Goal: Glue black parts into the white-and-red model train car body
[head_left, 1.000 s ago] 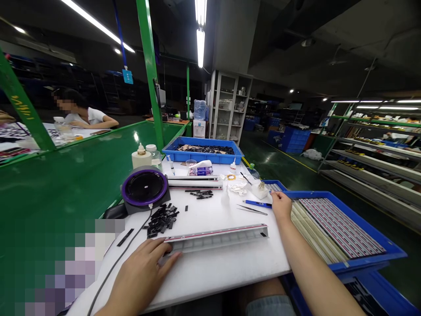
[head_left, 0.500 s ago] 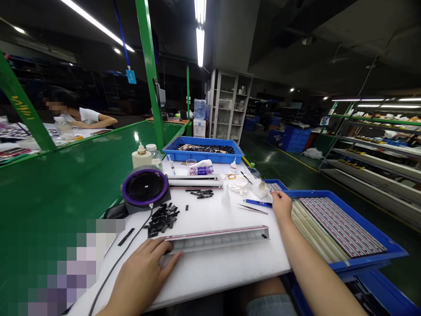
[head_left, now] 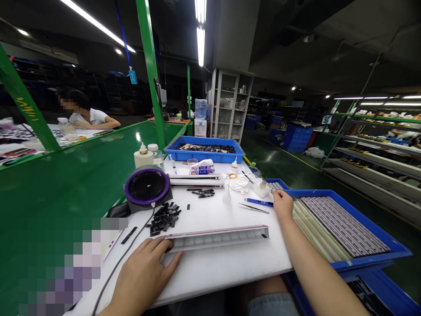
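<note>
My left hand [head_left: 141, 270] grips the left end of a long, pale, channel-shaped strip [head_left: 220, 239] with a red line along its top edge. The thumb lies on the near side and the fingers cover the far side. The strip lies across the white tabletop, with a small black piece inside its right end. My right hand [head_left: 283, 204] is closed at the table's right edge, beside a blue pen-like tool [head_left: 259, 202]; what its fingers hold, if anything, is hidden. Tweezers [head_left: 254, 208] lie just left of it. A pile of small black pieces [head_left: 164, 218] sits beyond my left hand.
A round purple-rimmed device [head_left: 147, 186] with a cable stands at the left. Further back are two more strips [head_left: 197, 184], a squeeze bottle [head_left: 226, 193], crumpled tissue [head_left: 239, 187] and a blue tray [head_left: 204, 156]. A blue bin of strips [head_left: 345, 226] borders the right. Another person [head_left: 87, 114] sits across the partition.
The view has shifted very slightly. Both hands and the strip stay in nearly the same places.
</note>
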Action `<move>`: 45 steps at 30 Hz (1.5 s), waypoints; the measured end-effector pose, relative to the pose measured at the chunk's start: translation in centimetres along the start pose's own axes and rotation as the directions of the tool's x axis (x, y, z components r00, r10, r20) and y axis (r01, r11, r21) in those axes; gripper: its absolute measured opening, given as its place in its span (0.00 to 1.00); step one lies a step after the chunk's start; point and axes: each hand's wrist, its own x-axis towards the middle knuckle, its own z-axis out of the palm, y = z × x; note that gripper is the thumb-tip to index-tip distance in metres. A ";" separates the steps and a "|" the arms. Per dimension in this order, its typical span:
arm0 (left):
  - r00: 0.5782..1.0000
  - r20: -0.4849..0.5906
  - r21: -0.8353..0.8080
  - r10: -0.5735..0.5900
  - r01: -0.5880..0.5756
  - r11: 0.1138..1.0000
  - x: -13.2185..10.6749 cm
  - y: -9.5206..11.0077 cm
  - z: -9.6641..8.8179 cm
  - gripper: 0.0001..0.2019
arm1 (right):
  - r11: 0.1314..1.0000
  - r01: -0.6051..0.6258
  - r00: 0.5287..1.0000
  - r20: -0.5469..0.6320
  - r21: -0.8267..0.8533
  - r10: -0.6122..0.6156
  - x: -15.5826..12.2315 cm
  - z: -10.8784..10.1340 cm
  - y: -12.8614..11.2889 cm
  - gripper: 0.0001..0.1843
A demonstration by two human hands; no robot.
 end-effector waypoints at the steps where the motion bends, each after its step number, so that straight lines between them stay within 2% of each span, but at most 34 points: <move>1: 1.000 0.000 -0.003 0.004 -0.004 1.000 0.0 0.0 0.0 0.13 | 1.000 0.001 1.000 0.002 0.000 -0.001 0.0 0.0 0.0 0.19; 14: 1.000 0.021 -0.027 -0.002 0.002 1.000 -0.1 -0.1 0.1 0.13 | 1.000 0.010 1.000 0.012 -0.004 -0.009 0.2 0.1 0.3 0.19; 22: 0.995 0.076 -0.038 -0.069 0.072 0.997 0.0 0.5 -0.2 0.10 | 1.000 -0.015 1.000 0.001 -0.015 0.015 0.4 0.2 0.6 0.19; 36: 0.991 0.128 0.042 -0.036 0.031 0.999 0.1 0.5 -0.7 0.12 | 1.000 0.009 1.000 0.011 0.008 -0.009 0.3 0.1 0.5 0.20; 45: 0.990 0.139 0.126 0.029 -0.047 0.991 0.1 0.1 -0.2 0.15 | 0.999 0.027 1.000 0.009 0.023 -0.027 0.4 0.3 0.0 0.20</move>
